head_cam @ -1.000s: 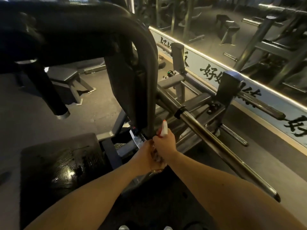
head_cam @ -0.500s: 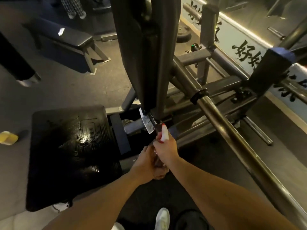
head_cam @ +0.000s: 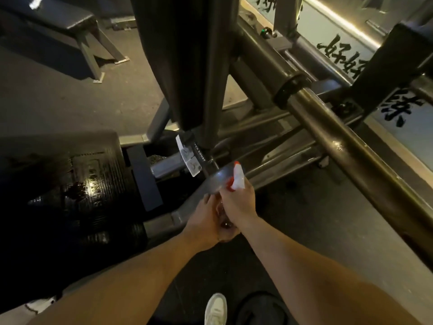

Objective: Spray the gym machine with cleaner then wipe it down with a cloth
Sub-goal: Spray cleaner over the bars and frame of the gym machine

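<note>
Head view: the right hand [head_cam: 239,202] is gripping the bottle [head_cam: 237,179] by its neck, its white-and-red sprayer sitting just beside a low bar of the machine [head_cam: 328,127]. The left hand [head_cam: 206,224] is curling round the bottle's base. 1 white shoe [head_cam: 215,308] is showing below.

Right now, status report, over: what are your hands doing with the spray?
Right hand and left hand grip spray bottle, aimed at machine frame. No cloth in view.
</note>
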{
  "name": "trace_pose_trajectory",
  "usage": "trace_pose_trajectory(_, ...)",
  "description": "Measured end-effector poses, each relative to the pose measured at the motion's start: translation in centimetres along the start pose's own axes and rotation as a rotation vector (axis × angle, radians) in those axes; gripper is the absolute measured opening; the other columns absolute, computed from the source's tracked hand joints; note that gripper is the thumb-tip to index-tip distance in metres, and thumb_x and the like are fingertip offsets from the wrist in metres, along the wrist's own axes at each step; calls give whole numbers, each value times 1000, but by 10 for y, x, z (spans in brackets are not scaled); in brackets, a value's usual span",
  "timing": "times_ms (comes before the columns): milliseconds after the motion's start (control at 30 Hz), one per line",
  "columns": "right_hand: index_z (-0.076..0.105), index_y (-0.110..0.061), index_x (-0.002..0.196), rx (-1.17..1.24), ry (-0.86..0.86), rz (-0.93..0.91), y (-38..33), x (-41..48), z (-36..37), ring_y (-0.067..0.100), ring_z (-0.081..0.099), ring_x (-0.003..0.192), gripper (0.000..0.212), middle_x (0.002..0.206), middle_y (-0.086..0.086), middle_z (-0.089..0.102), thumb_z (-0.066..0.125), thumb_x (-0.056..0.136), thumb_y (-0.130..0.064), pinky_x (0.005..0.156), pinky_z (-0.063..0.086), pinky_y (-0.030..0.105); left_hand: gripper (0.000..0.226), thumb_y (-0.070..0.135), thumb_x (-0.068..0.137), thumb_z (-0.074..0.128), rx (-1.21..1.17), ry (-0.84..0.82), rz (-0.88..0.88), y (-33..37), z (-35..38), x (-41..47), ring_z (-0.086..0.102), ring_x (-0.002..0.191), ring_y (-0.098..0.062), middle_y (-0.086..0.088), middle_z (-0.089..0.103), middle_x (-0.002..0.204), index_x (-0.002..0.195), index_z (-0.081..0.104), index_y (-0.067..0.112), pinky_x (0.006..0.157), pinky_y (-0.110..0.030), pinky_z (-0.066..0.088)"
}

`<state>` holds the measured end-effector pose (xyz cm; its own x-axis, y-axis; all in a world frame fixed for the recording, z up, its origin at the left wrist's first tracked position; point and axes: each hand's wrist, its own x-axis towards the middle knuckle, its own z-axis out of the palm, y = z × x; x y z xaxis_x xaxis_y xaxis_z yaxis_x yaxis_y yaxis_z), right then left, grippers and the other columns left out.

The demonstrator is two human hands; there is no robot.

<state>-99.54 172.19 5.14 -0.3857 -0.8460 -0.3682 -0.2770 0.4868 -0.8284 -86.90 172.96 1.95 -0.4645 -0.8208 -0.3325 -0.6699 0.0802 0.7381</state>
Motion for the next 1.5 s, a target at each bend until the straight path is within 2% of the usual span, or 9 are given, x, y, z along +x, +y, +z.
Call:
trace_pose_trajectory(233,33,-40,153,105,133,41,2,23,-25,8,50,115,64,121,-13,45,64,99,-24,89,40,29,105,52,72,84,93,-69,46,20,5,44,32,147,-14,12,31,158,155,21,41,120,-45,37)
trace_pose_trajectory(367,34,-52,143,78,148,13,3,31,-18,8,51,116,62,131,-10,49,62,99,-19,81,41,22,107,52,73,85,99,-73,36,13,7,56,26,149,-15,10,26,161,157,20,39,122,-46,33)
trace_pose_trajectory(467,31,-42,154,56,116,23,12,27,-5,2,51,109,64,131,-12,48,61,101,-22,87,39,23,111,69,66,75,150,-69,53,-9,15,49,22,152,-15,12,26,159,157,17,40,124,-41,26)
trace_pose_trajectory(567,36,-41,150,94,72,52,27,16,17,-3,51,92,61,131,-7,53,63,99,-20,70,36,14,112,60,70,79,43,-59,16,-35,19,28,13,151,-9,13,21,162,159,15,36,120,-33,16)
trace_pose_trajectory(733,44,-45,144,125,25,169,61,8,56,8,57,106,62,122,-10,51,66,95,-12,65,36,16,113,63,64,80,37,-112,-100,-77,36,10,30,149,-19,6,29,158,156,22,34,119,-46,38)
trace_pose_trajectory(933,47,-49,114,30,-25,174,127,17,89,5,59,100,46,113,-8,57,64,96,-10,70,43,15,98,48,75,85,-9,-155,-109,-132,82,13,39,134,-10,12,37,144,154,29,32,110,-36,46)
trace_pose_trajectory(1033,48,-48,99,-14,39,190,158,28,98,9,62,97,39,107,-7,59,64,96,-13,79,52,23,94,45,73,87,-72,-183,-108,-153,109,24,41,127,-7,17,38,137,150,33,37,106,-34,49)
trace_pose_trajectory(1267,58,-33,107,-39,37,222,212,45,122,9,62,97,25,113,-4,59,68,94,-15,74,48,21,102,50,67,86,-185,-186,-154,-192,153,33,43,129,-12,14,36,137,151,31,35,108,-43,51)
trace_pose_trajectory(1500,57,-33,112,-111,-119,241,252,45,180,10,58,98,26,112,-7,54,70,94,-20,73,42,20,105,59,61,86,-261,-116,-297,-257,180,12,46,127,-10,20,36,134,148,30,41,106,-43,53)
